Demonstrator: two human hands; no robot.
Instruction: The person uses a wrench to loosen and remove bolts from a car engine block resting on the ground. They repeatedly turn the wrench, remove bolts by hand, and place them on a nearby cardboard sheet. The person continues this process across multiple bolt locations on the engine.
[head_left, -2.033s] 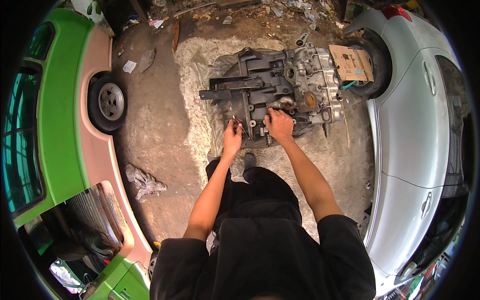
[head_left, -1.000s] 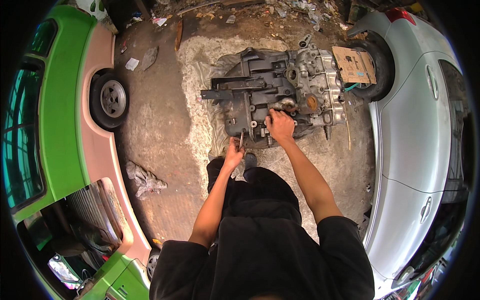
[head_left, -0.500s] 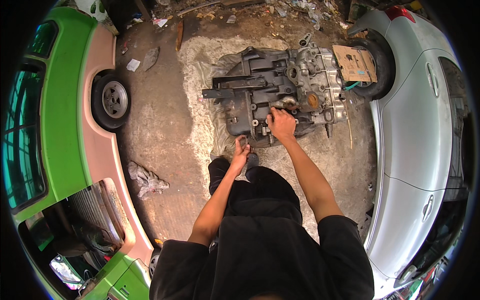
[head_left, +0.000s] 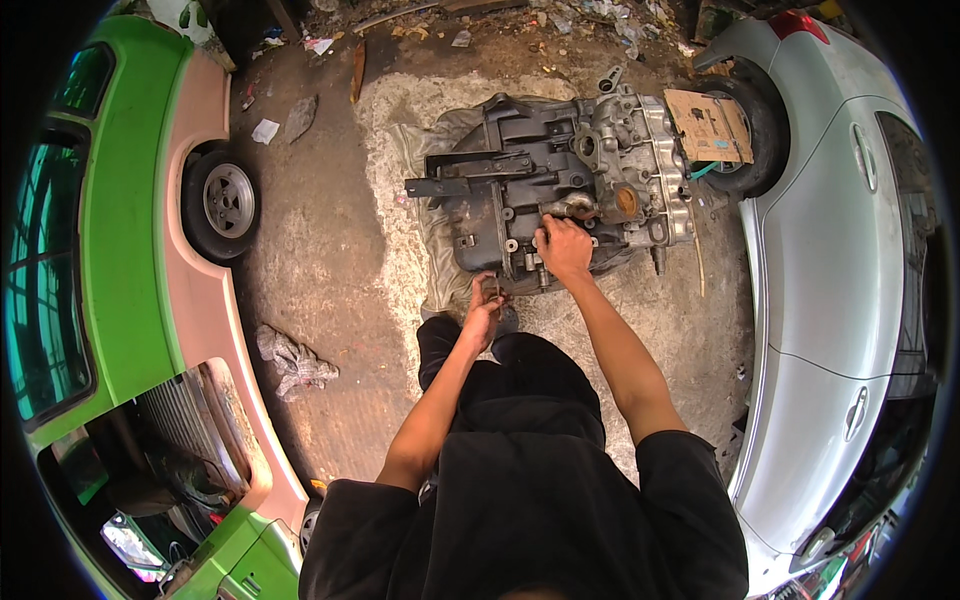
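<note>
A car engine point(head_left: 545, 150) lies on its side in front of me, its dark block to the left and a silver cylinder head point(head_left: 665, 165) to the right. My right hand point(head_left: 566, 250) rests on the block's near side, fingers curled down against it; the fingertips are partly hidden. At the near left corner of the engine, beside the black oil pan point(head_left: 472, 225), my left hand point(head_left: 482, 312) is closed in a pinch. Something small and dark seems to be between its fingers, too small to name.
Beneath the engine is a crumpled grey sheet point(head_left: 437, 265). A green and pink vehicle point(head_left: 150, 180) stands on the left, a silver car point(head_left: 830, 280) on the right with cardboard point(head_left: 710, 127) against its wheel. A rag point(head_left: 295, 360) lies on the floor; litter point(head_left: 600, 25) is scattered at the back.
My left hand has shifted slightly and its fingers have changed position at the engine's near corner. My right hand stays where it was on the engine.
</note>
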